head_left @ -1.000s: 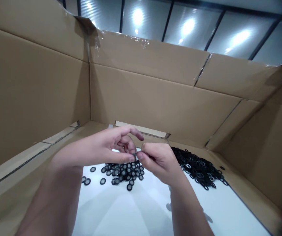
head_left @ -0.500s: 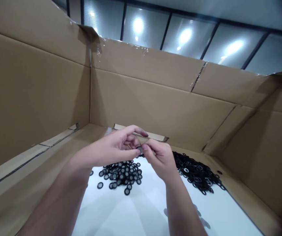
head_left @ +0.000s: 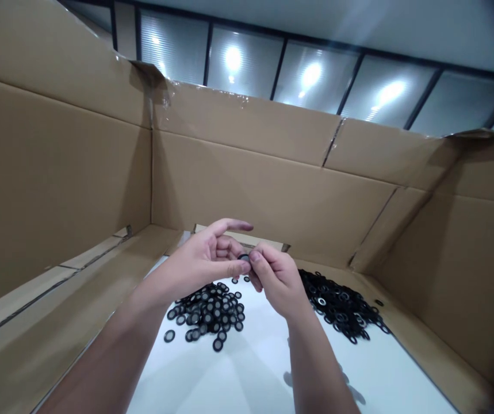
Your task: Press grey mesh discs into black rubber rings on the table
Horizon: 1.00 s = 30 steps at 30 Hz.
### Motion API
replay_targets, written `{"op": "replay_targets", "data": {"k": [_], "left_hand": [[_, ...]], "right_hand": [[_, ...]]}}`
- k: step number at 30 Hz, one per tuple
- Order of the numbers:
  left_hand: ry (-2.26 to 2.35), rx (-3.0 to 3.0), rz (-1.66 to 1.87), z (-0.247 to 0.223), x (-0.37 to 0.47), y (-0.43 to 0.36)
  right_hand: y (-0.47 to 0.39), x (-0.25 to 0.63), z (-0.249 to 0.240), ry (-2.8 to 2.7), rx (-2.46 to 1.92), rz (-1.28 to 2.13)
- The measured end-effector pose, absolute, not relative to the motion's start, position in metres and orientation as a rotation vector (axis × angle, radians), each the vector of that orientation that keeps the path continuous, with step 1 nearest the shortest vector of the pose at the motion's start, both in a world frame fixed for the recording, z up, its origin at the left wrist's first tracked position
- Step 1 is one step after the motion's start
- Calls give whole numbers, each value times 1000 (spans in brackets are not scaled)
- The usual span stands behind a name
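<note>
Between my two hands is a small black ring with a grey centre (head_left: pixel 244 258), partly covered by fingertips. My left hand (head_left: pixel 212 253) pinches it from the left with the thumb and a curled finger, while its index finger stretches out above. From the other side, the thumb and fingers of my right hand (head_left: pixel 276 278) close on the same ring. Below my left hand lies a heap of black rings with grey centres (head_left: pixel 212 310) on the white board. To the right of my right hand is a larger pile of black rings (head_left: pixel 341 307).
Several loose grey discs (head_left: pixel 357 395) lie by my right forearm. The white board (head_left: pixel 212 385) rests inside a large cardboard box, whose tall walls (head_left: pixel 247 184) stand to the left, back and right.
The view has shifted slightly, so the walls and piles sit elsewhere in the picture. Both hands keep hold of the ring, which looks more tilted; lower fingers of my right hand now show.
</note>
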<state>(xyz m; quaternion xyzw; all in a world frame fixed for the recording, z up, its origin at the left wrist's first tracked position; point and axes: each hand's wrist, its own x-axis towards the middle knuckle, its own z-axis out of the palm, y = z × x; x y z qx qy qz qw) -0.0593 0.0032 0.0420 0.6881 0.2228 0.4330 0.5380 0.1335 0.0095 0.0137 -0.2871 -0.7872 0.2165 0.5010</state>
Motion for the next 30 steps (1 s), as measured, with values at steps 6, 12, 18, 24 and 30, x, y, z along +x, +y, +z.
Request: {"op": "replay_targets", "data": {"k": [6, 12, 18, 24, 30], "left_hand": [[476, 1636, 978, 44, -61, 1], [482, 1638, 1050, 44, -62, -2], [515, 1712, 849, 44, -75, 5], [598, 1806, 700, 38, -88, 14], [686, 1895, 717, 41, -87, 12]], "right_hand": [[13, 134, 6, -1871, -565, 539], [7, 126, 6, -1808, -571, 365], [5, 128, 14, -2033, -626, 259], [9, 126, 10, -2237, -717, 272], [11, 125, 8, -2255, -751, 170]]}}
